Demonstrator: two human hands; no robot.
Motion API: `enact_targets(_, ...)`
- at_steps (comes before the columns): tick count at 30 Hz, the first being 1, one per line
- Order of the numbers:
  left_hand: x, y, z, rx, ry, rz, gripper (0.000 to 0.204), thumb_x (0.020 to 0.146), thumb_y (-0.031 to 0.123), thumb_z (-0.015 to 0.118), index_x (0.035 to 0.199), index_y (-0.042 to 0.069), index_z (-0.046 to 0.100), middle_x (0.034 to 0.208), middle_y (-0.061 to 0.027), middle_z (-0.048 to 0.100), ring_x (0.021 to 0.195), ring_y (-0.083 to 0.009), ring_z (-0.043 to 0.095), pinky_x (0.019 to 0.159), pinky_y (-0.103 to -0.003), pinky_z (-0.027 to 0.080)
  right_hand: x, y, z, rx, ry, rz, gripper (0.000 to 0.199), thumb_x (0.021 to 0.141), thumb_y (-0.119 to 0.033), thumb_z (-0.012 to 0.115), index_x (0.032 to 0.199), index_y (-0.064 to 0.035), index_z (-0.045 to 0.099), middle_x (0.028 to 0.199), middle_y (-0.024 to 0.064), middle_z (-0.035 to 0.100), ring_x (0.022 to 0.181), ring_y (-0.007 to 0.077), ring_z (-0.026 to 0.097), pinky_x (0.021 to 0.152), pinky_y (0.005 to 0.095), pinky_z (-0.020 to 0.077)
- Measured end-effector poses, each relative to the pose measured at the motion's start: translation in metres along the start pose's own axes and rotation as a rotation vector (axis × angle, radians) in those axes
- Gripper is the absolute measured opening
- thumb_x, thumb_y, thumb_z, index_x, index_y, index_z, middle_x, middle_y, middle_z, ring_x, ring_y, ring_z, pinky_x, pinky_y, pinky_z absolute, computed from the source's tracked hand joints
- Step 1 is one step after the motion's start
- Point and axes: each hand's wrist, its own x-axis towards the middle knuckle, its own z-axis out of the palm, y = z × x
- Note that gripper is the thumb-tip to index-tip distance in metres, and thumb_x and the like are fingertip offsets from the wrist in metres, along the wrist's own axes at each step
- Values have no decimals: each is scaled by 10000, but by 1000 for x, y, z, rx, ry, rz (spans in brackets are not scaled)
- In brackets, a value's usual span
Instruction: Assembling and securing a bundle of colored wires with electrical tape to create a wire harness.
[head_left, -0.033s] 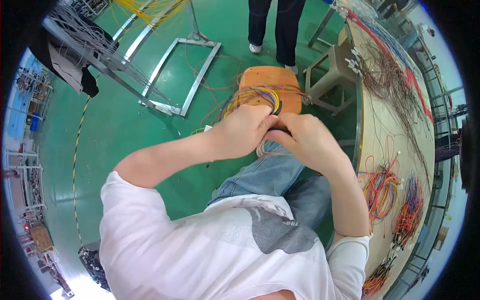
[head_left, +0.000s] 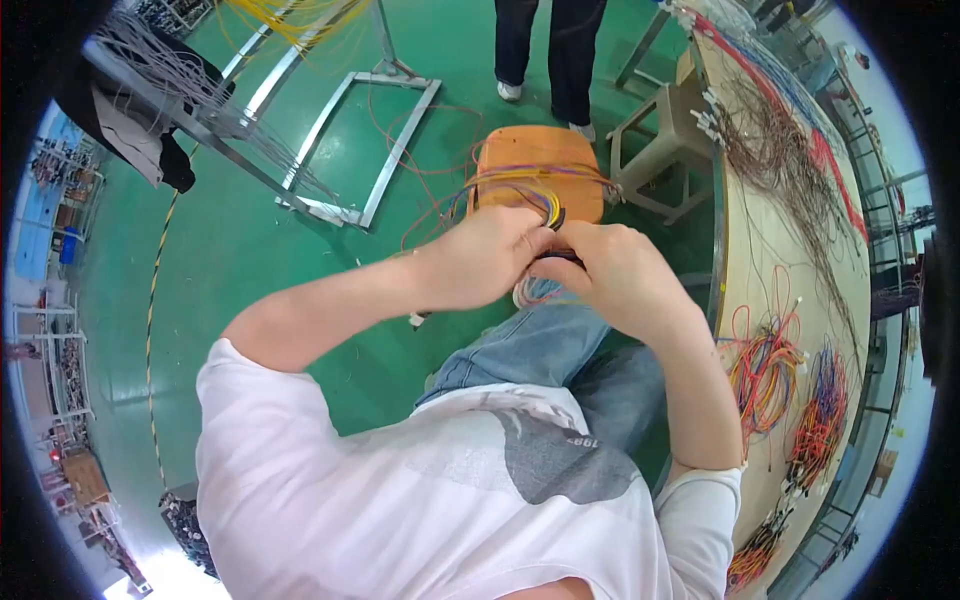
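My left hand (head_left: 490, 258) and my right hand (head_left: 618, 272) meet in front of me, over my knees. Both are closed on a wire bundle (head_left: 552, 207), whose yellow strands and black wrapping come out beyond the fingers. A dark strip (head_left: 562, 255) shows between my thumbs; whether it is tape or sleeving I cannot tell. Pale wires (head_left: 528, 292) hang below the hands onto my jeans. On the far side, purple, yellow and reddish wires stretch across an orange stool (head_left: 540, 148). The fingertips are mostly hidden.
At right stands a long table (head_left: 745, 290) with coiled coloured wires (head_left: 765, 385) and brown wires (head_left: 765, 140). A beige plastic stool (head_left: 668, 125) is beside it. A metal frame (head_left: 385, 180) carries grey wires at left. Another person's legs (head_left: 550, 50) are ahead.
The dark strip between my hands shows less. A pale piece by my left forearm now appears below it instead of above. The wires on the orange stool have shifted slightly.
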Motion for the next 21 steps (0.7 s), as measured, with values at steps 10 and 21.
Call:
enact_targets(10,-14,17,-6,-1088,-627,-322,270,887,299,404,747,72,448,511,60,292,423,-43,238,392,-213,194,-7,22,-20,586,-195,-30,343,773,-338,573,758,4,551,576,56,510,503,132,493,468,284,388)
enact_targets(21,-49,-16,-119,-1608,228,190,233,912,189,320,778,29,422,508,50,281,408,-42,251,402,-201,223,-96,116,7,1422,-253,493,272,789,-234,549,653,-8,482,486,-36,344,392,30,280,362,174,207)
